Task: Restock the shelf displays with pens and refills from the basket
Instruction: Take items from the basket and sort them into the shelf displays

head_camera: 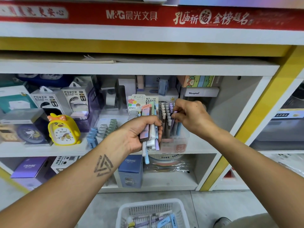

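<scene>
Restocking: under way, partway through by the look of it.
Left hand: left hand point(139, 130) is clenching a bundle point(150, 129) of pens and flat refill packs, upright, in front of the middle shelf point(41, 149).
Right hand: right hand point(189, 115) is pinching a lilac pen point(174, 112) by its top, fingers curled round it, over the pen display point(167, 124).
Display: clear tub is standing at the shelf's front edge, right of centre, and is already holding rows of upright pens, brown, white and lilac; it looks fairly full, though whether slots remain I cannot tell.
Pen in hand: its cap is sitting level with the standing pens' caps; I cannot tell whether its tip is seated.
Basket: white basket point(179, 211) is sitting on the floor below the shelves, with pens and blue packs lying in the bottom.
Done: the rows standing in the display, as far as one can judge.
Left: the bundle in the left hand, plus the stock in the basket; the refill packs have no visible spot yet.
Nearby: yellow clock point(64, 130) is standing left along the same shelf, well apart from the display.
</scene>
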{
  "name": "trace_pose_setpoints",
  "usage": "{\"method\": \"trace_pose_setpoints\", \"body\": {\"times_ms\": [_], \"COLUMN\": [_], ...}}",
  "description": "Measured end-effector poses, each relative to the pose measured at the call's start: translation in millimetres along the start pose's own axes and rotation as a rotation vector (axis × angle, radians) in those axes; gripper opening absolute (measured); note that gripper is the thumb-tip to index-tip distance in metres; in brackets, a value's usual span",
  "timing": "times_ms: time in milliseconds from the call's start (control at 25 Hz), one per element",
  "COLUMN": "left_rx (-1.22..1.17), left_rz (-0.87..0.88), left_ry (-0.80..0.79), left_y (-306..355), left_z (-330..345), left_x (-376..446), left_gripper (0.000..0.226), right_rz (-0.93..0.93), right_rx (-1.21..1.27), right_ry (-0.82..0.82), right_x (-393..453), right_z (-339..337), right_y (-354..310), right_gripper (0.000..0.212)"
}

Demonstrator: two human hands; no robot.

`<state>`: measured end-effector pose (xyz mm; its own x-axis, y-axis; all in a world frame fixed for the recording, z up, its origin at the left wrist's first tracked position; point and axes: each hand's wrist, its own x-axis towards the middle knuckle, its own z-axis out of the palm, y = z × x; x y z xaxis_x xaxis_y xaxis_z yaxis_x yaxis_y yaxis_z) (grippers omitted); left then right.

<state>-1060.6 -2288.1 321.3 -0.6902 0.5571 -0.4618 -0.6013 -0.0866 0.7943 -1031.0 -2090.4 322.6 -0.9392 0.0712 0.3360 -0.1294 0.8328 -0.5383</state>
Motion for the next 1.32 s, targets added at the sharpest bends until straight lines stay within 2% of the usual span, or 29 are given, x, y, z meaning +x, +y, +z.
{"method": "trace_pose_setpoints", "body": {"times_ms": [80,160,280,400,480,520,600,680,840,1040,1200,1320], "left_rx": [0.001,-0.004,-0.008,-0.009,-0.008,-0.012,-0.02,-0.02,-0.01,0.032,-0.034,-0.028], "left_rz": [-0.003,-0.004,-0.006,-0.01,-0.009,-0.007,0.008,0.022,-0.017,-0.033,-0.016,-0.015], "left_ry": [0.002,0.004,0.002,-0.007,-0.014,-0.02,-0.034,-0.047,-0.138,-0.158,-0.118,-0.08], "left_y": [0.1,0.1,-0.3,-0.3,-0.3,-0.2,0.2,0.4,0.4,-1.1,0.8,0.0], "left_z": [0.4,0.3,0.3,0.2,-0.1,0.3,1.5,2.5,4.6,4.1,1.0,1.1], "left_x": [0.0,0.2,-0.1,-0.7,-0.4,-0.5,-0.4,-0.4,-3.4,-6.0,-4.0,-1.8], "left_gripper": [0.008,0.008,0.009,0.01,0.011,0.011,0.01,0.01,0.016,0.021,0.012,0.008], "right_rz": [-0.008,-0.052,-0.078,-0.011,0.026,0.074,0.187,0.245,0.33,0.36,0.444,0.426], "right_rx": [0.008,-0.095,-0.379,-0.395,-0.235,-0.071,0.338,0.546,0.713,0.848,1.056,1.001], "right_ry": [-0.001,0.024,-0.001,-0.038,0.048,0.078,-0.01,-0.103,-0.107,-0.107,0.072,0.297], "right_x": [0.1,2.1,6.1,6.7,6.7,7.2,6.8,4.8,5.9,7.4,10.7,13.7], "right_z": [2.8,2.9,2.4,3.7,5.4,5.2,3.2,4.1,6.1,-0.7,-10.2,-21.7], "right_y": [0.6,1.7,3.7,0.5,-4.7,-8.0,-17.0,-23.8,-28.5,-26.8,-22.6,-10.5], "right_gripper": [0.02,0.007,0.02,0.029,0.023,0.017,0.008,0.014,0.024,0.014,0.007,0.004]}}
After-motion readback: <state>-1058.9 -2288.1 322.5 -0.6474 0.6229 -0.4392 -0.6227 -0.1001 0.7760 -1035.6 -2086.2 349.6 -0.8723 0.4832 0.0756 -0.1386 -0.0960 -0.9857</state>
